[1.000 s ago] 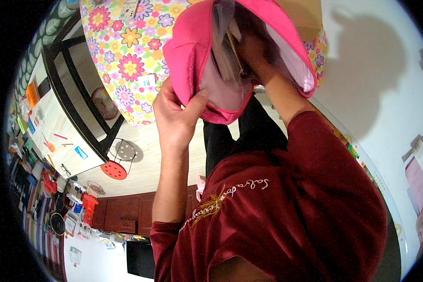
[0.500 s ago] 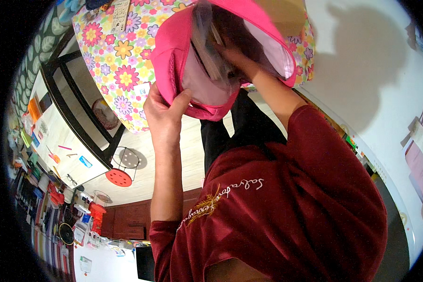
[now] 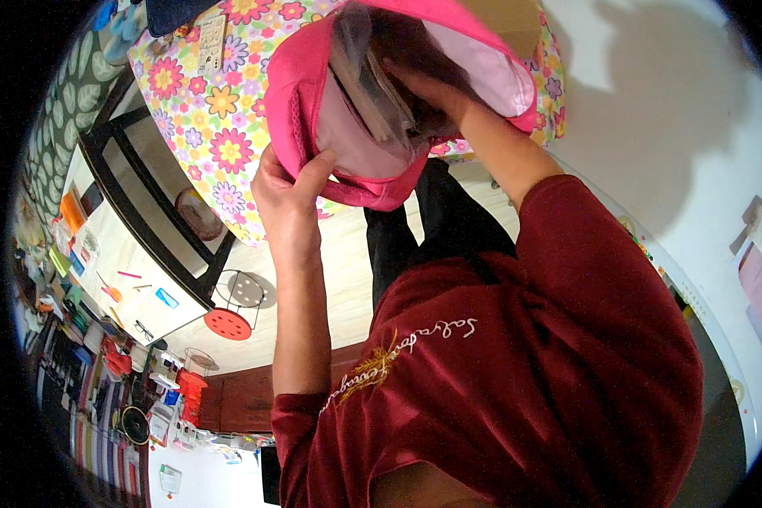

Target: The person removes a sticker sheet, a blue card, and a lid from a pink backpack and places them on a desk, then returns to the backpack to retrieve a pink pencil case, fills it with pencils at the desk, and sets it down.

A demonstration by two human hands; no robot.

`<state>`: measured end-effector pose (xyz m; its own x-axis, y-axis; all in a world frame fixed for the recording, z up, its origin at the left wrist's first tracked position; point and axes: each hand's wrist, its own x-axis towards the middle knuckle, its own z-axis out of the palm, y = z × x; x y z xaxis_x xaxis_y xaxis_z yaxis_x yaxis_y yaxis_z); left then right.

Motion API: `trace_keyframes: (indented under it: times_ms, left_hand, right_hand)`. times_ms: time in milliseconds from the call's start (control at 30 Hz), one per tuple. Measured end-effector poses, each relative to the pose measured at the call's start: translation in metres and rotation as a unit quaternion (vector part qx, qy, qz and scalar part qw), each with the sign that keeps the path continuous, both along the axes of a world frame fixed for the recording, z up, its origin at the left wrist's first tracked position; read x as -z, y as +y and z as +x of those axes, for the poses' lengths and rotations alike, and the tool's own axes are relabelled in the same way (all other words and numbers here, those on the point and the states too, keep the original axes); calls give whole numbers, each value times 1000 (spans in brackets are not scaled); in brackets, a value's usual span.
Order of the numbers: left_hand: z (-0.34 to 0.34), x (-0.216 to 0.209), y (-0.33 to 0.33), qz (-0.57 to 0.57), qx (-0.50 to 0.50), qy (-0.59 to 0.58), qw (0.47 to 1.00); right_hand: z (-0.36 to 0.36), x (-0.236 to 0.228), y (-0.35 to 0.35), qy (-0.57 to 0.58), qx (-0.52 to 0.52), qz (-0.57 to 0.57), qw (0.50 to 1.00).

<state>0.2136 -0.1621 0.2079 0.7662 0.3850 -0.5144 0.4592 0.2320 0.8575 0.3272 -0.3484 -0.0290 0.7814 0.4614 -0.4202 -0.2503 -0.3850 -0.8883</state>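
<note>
A bright pink bag [image 3: 295, 110] with a pale pink lining hangs open in front of me, over the near side of a flower-patterned table cover. My left hand [image 3: 292, 190] pinches its left rim, thumb inside and fingers behind the pink fabric. My right hand [image 3: 427, 93] reaches deep into the opening, and its fingers are lost in shadow. Beside it, within the bag, stands a flat, book-like item [image 3: 372, 97] with a clear plastic film around it. Whether the right hand grips anything cannot be made out.
The floral cover [image 3: 229, 152] spreads behind and left of the bag, with a beige patterned strip [image 3: 213, 42] on it. A cardboard-brown surface [image 3: 512, 30] lies behind the bag. A red-topped stool [image 3: 228, 323] and a cluttered white table [image 3: 148, 284] stand left; a white wall is right.
The bag has tipped slightly and its left rim sits a little further left, with my left hand along with it. My right hand stays inside the bag.
</note>
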Motion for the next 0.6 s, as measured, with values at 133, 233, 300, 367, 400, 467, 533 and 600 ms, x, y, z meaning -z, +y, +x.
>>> trace_keyframes:
  times_ms: [133,233,300,367,400,467,533,600]
  left_hand:
    - [4,2,0,12,-19,6,1000]
    - [0,8,5,9,-49,9,999]
    - [-3,5,9,-11,-71,9,997]
    - [-6,8,9,-22,-95,-10,995]
    - [-10,9,11,-31,-98,-15,995]
    - [-11,13,12,-39,-101,-22,994]
    - [-10,10,7,-41,-103,-24,994]
    - [-12,11,6,-45,-107,-23,993]
  right_hand:
    - [37,60,9,-9,145,-46,988]
    - [73,98,34,-58,206,-153,965]
    - [90,117,53,-73,223,-208,950]
    - [97,124,63,-74,236,-237,940]
    - [98,124,66,-72,239,-244,937]
    - [100,123,67,-69,252,-238,935]
    - [90,125,66,-77,273,-218,934]
    - [71,124,62,-88,301,-194,929]
